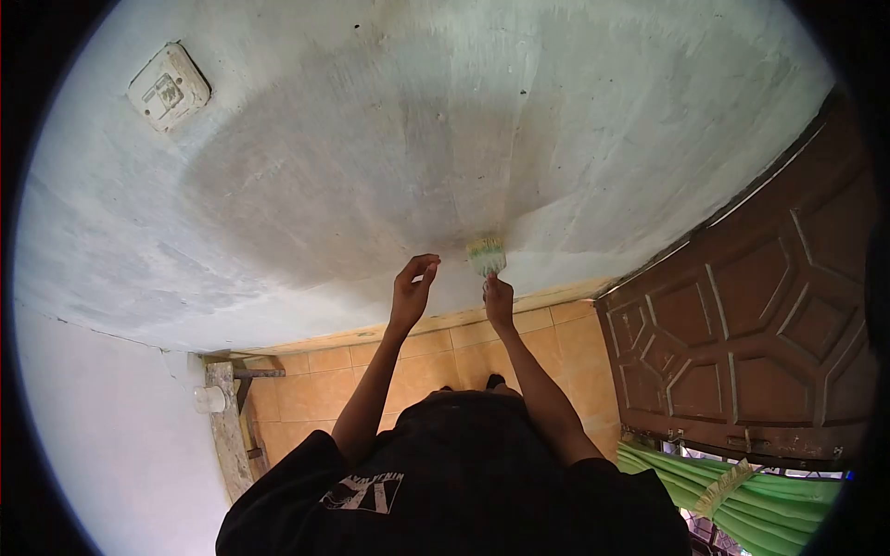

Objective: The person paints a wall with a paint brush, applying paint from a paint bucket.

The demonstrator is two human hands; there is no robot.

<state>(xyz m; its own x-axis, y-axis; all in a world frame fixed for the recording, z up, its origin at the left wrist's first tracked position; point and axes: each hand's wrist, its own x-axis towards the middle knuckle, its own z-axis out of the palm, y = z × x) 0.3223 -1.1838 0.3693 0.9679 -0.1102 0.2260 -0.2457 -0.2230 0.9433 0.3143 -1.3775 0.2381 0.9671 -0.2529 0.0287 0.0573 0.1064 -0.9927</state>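
Observation:
My right hand (498, 298) is closed round the handle of a wide paint brush (487, 258), whose yellowish bristles point up toward the wall (593, 139). Whether the bristle tips touch the wall cannot be made out. To the left of the brush, my left hand (415, 283) is raised near the wall with its fingers curved and the thumb close to them; nothing shows between them. A large darker, damp-looking patch (324, 167) covers the middle of the wall above both hands.
A wall switch (170, 88) is at the upper left. On the right stands a brown panelled door (742, 324), with a green curtain (779, 491) below it. A wooden bench (227, 417) with a white cup (209, 399) is at the lower left, beside orange floor tiles (315, 394).

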